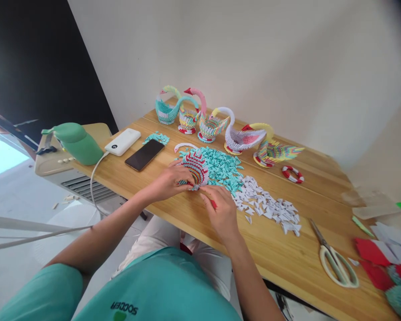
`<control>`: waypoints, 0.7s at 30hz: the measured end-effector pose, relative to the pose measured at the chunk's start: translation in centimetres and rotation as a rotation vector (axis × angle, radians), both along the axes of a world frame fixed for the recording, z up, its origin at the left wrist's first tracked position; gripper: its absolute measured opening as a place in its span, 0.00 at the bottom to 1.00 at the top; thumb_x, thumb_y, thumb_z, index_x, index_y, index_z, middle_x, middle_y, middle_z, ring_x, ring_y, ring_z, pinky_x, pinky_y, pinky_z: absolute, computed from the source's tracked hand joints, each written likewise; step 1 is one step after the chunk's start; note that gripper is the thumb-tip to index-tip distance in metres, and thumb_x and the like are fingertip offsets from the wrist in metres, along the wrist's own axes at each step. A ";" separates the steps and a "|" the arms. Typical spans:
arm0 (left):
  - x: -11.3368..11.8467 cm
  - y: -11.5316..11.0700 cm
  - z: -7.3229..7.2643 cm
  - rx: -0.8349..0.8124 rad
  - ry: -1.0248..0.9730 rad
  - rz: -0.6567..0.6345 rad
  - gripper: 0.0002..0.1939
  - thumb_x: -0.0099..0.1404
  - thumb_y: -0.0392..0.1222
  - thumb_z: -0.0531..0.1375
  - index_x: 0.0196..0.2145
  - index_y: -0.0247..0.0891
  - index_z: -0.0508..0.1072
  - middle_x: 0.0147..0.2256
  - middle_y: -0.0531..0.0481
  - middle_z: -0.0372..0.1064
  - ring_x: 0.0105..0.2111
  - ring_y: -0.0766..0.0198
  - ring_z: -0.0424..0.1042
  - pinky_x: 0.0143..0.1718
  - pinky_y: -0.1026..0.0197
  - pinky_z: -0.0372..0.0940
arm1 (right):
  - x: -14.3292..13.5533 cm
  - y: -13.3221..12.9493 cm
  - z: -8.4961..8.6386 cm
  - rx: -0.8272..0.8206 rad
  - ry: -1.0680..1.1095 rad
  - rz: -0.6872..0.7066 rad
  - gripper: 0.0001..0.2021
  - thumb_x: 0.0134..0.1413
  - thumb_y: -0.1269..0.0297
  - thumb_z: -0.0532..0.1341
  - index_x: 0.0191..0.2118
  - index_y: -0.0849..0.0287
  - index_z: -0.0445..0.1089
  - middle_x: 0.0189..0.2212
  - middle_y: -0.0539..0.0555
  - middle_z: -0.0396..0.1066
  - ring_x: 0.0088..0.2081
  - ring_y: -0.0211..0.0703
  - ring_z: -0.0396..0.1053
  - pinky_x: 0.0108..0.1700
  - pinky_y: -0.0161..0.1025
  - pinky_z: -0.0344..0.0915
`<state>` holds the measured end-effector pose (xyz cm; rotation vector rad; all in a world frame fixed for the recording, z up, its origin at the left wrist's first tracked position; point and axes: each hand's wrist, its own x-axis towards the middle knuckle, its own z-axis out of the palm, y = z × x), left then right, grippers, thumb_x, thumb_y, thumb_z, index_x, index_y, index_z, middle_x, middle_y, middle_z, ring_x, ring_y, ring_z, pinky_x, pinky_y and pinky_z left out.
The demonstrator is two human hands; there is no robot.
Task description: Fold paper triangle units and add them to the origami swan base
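My left hand (172,180) is closed on the edge of a round, striped 3D origami piece (197,166) of folded paper units in white, red, teal and yellow. At its lower rim, the fingertips of my right hand (220,207) meet those of my left. A bit of red (214,203) shows between the right thumb and fingers; its kind is unclear. Teal folded paper triangles (222,167) lie heaped just behind the piece, and white paper triangles (270,205) spread to the right. A white curved swan neck (186,146) rests behind my left hand.
Several finished paper swans (243,139) stand along the wall. A red-and-white paper ring (292,174), scissors (336,263) and red paper sheets (372,252) lie to the right. Leftward are a phone (145,154), a white power bank (123,141) with a cable, and a green bottle (78,143).
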<state>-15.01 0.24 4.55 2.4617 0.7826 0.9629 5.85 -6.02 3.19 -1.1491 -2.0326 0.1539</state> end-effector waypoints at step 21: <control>0.0 0.8 -0.3 0.050 0.148 0.026 0.08 0.65 0.45 0.60 0.35 0.40 0.75 0.39 0.50 0.74 0.44 0.59 0.69 0.63 0.47 0.41 | -2.2 2.2 1.8 0.010 -0.310 -0.029 0.04 0.61 0.64 0.61 0.37 0.57 0.72 0.34 0.53 0.76 0.38 0.48 0.68 0.40 0.44 0.57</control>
